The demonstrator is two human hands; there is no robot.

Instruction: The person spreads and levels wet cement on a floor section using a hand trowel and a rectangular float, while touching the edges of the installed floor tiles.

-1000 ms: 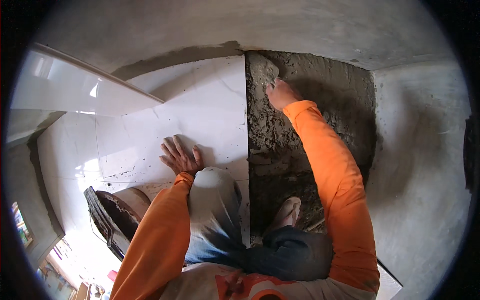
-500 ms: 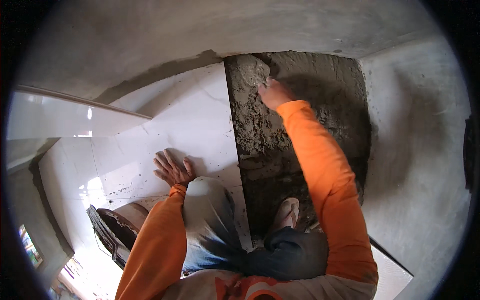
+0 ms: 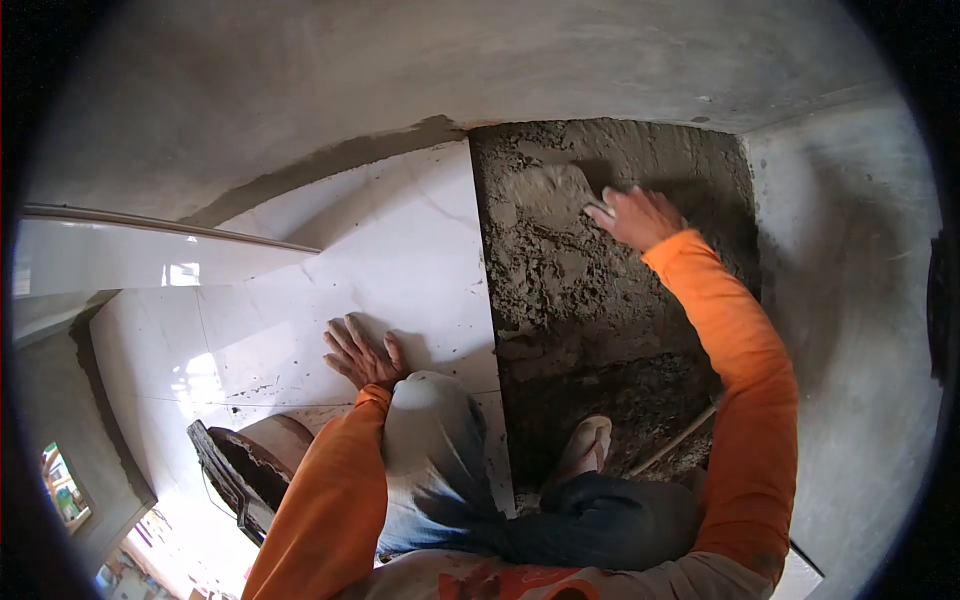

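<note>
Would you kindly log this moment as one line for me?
Left hand: spread on white tile | Right hand: gripping trowel, blade over mortar | Bucket: partly hidden by left sleeve

A head-worn fisheye camera looks steeply down from close above, glossy white floor tiles (image 3: 285, 315) toward nine o'clock, wet grey mortar (image 3: 585, 265) toward two.

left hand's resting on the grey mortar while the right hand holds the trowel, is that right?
Not quite: the left hand rests on the white tiles, not on the grey mortar, as the head view shows. The right hand does hold the trowel.
</note>
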